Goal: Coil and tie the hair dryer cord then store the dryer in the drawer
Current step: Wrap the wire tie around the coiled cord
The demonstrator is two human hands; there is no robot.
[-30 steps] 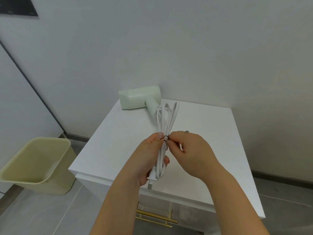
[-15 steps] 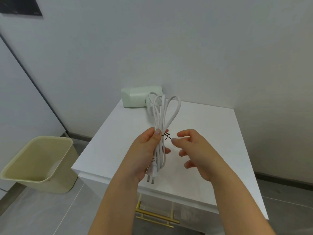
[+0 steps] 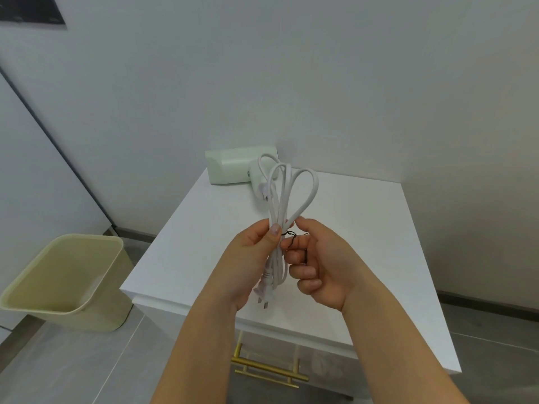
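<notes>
A pale green hair dryer [image 3: 233, 166] lies on its side at the back of the white cabinet top [image 3: 364, 228], against the wall. Its white cord [image 3: 280, 205] is gathered into long loops and held upright above the cabinet. My left hand [image 3: 250, 258] grips the bundle at its middle, thumb on the front. A thin black twist tie [image 3: 288, 236] is wrapped around the bundle by my thumb. My right hand [image 3: 320, 263] is closed against the bundle from the right, fingertips at the tie's loose ends. The plug [image 3: 264, 293] hangs below my left hand.
A gold drawer handle [image 3: 268, 371] shows on the cabinet front below the top's near edge. A beige waste bin [image 3: 64, 281] stands on the grey tiled floor to the left. The white wall rises right behind the cabinet.
My right hand came off the tie and spread open half a second ago, then returned to the bundle. The cord loops have risen and fanned apart; the plug now hangs free.
</notes>
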